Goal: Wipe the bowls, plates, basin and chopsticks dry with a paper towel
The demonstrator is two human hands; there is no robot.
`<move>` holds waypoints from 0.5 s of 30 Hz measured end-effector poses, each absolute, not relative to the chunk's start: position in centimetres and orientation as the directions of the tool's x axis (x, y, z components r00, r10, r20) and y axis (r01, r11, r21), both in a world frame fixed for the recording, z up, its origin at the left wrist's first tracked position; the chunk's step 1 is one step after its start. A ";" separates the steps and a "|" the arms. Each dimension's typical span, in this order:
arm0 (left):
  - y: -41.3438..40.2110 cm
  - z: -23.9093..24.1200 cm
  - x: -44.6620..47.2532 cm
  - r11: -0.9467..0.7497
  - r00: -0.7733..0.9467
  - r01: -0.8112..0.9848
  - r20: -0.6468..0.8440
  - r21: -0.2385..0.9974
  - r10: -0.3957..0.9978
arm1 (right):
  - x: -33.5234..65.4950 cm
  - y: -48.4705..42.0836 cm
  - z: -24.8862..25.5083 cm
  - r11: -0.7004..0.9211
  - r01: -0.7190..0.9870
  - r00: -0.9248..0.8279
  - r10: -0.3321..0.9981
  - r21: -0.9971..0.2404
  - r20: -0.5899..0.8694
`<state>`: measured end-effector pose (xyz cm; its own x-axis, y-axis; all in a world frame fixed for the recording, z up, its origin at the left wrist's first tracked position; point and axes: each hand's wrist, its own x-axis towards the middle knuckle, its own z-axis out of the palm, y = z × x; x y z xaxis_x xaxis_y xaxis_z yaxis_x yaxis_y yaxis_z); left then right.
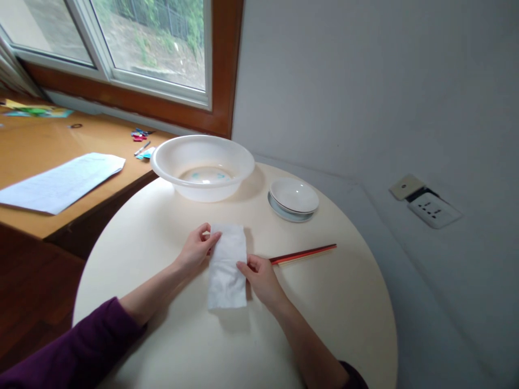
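Note:
A folded white cloth or paper towel (pixel 227 270), I cannot tell which, is held slightly above the round table. My left hand (pixel 199 247) pinches its left edge near the top, thumb on the front. On the opposite edge, about halfway down, my right hand (pixel 263 274) grips it between thumb and fingers. Just beyond my right hand lie several chopsticks (pixel 306 252), dark, red and pale, their near ends hidden behind that hand. Farther back are a stack of small white dishes (pixel 295 195) and a large translucent white basin (pixel 203 186).
The round cream table (pixel 162 335) stands against the wall, with a power socket (pixel 434 208) on the right. At left, a wooden desk (pixel 40 140) holds a large paper sheet (pixel 65 181), a pen (pixel 142 148) and small coloured items. A window (pixel 154 43) is behind.

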<state>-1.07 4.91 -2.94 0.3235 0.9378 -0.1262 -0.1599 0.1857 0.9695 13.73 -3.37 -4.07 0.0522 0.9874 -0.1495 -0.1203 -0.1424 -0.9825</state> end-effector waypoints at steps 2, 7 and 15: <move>5.0 -3.0 -1.2 0.177 0.316 -0.154 -0.122 0.972 0.941 | 13.8 -3.3 -4.5 -0.140 -0.106 0.083 0.985 -0.984 -0.150; 4.9 -3.0 -1.0 0.224 0.308 -0.188 -0.159 0.956 0.938 | 13.7 -3.4 -4.2 -0.141 -0.121 0.109 0.982 -0.982 -0.155; 5.1 -2.8 -1.3 0.222 0.250 -0.234 -0.162 0.947 0.955 | 13.3 -4.1 -3.0 -0.219 -0.176 -0.049 0.976 -0.960 -0.214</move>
<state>-1.25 5.13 -2.84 0.2502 0.9546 -0.1617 -0.2343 0.2217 0.9465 13.29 -4.13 -3.02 -0.0492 0.9757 -0.2136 -0.1764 -0.2190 -0.9596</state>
